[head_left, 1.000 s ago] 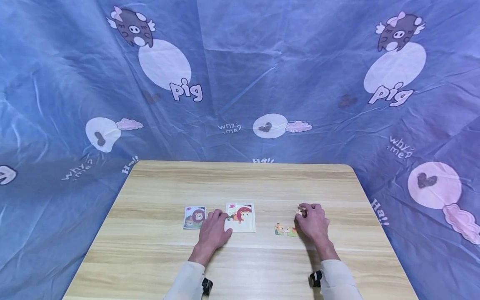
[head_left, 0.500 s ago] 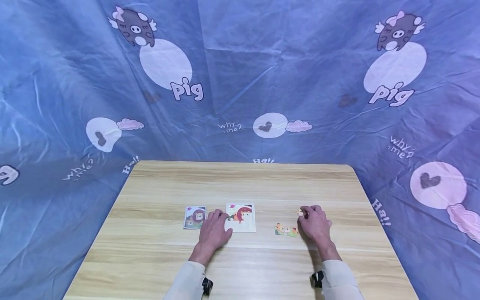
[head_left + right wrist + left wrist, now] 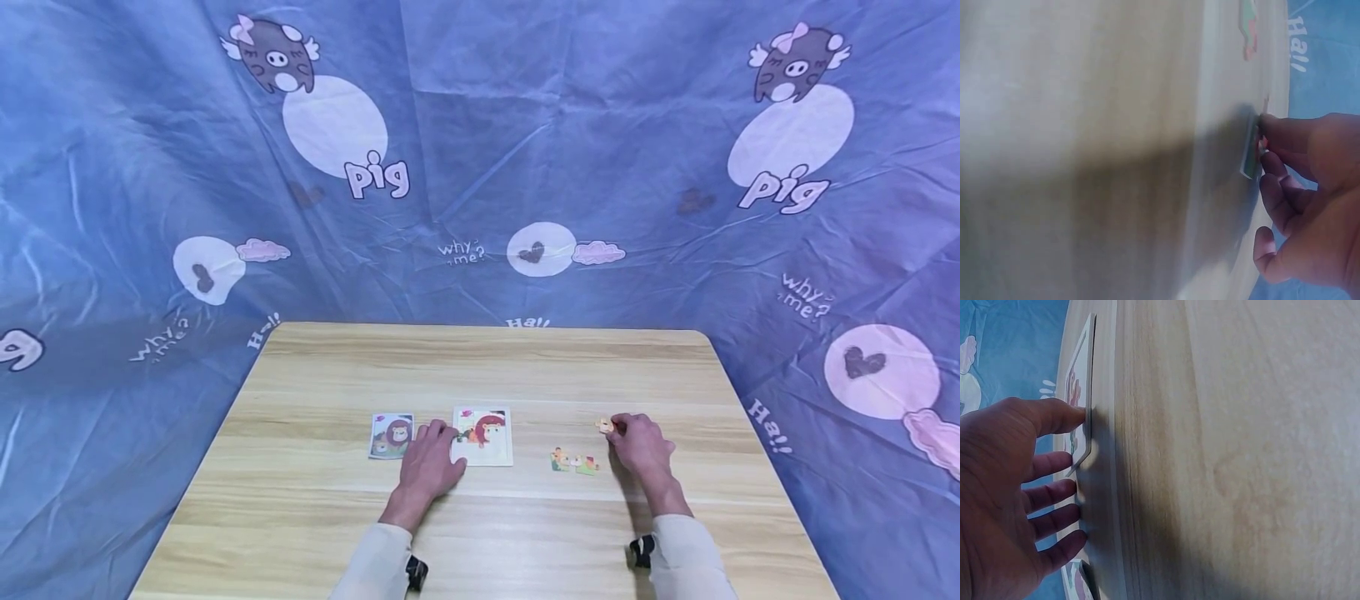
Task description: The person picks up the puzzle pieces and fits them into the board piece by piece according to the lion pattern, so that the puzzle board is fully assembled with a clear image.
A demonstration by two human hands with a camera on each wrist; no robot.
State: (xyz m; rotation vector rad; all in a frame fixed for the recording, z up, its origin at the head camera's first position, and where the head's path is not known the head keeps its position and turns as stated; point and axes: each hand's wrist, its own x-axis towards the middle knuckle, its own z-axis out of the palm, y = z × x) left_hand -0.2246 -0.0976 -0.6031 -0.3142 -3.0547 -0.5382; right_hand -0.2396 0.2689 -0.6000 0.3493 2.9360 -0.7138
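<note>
My right hand (image 3: 642,446) pinches a small puzzle piece (image 3: 604,426) between thumb and fingers at the table's right side. In the right wrist view this piece (image 3: 1249,150) is tipped on edge close over the wood, partly hidden by the fingertips. My left hand (image 3: 431,465) rests by a white-framed puzzle board (image 3: 491,457), fingers loosely extended. The left wrist view has the thumb (image 3: 1063,417) touching the board's front edge and the index finger at its corner. The board carries a partly assembled lion picture with a red mane.
Two loose puzzle pieces (image 3: 587,465) lie between the board and my right hand. A picture card (image 3: 391,436) of a lion lies left of my left hand. Blue printed cloth (image 3: 480,167) hangs behind and beside the wooden table (image 3: 495,367).
My right hand has shifted slightly right and turned, showing more of the pinched piece. My left hand has stayed at the board.
</note>
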